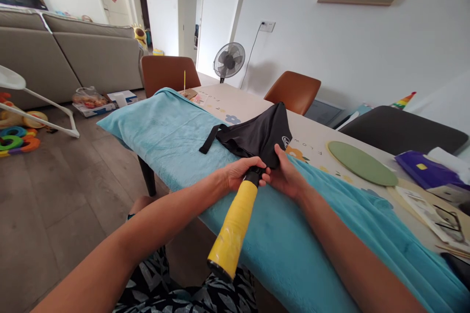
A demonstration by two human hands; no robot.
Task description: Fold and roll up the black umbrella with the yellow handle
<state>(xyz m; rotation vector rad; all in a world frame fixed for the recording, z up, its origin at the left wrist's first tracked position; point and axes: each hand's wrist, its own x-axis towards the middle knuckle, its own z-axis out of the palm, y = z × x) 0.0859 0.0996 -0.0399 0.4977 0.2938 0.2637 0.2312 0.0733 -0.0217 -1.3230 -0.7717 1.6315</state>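
Note:
A racket with a yellow-wrapped handle (235,230) and a dark butt end points down toward my lap. Its head is hidden under a black cloth cover (253,132) that has a small white logo and a loose black strap (209,140). My left hand (244,173) is closed round the top of the handle, at the mouth of the cover. Close beside it, my right hand (288,176) grips the cover's lower edge, thumb on top and the other fingers partly hidden. Beneath both hands a light blue plush blanket (161,132) drapes over the table edge.
On the table (249,100) lie a green oval mat (362,162), a purple packet (426,166) and eyeglasses (450,222). Brown chairs (293,92) and a dark chair (404,132) stand around it. A fan (229,60) is behind. Toys (18,139) lie on the left floor.

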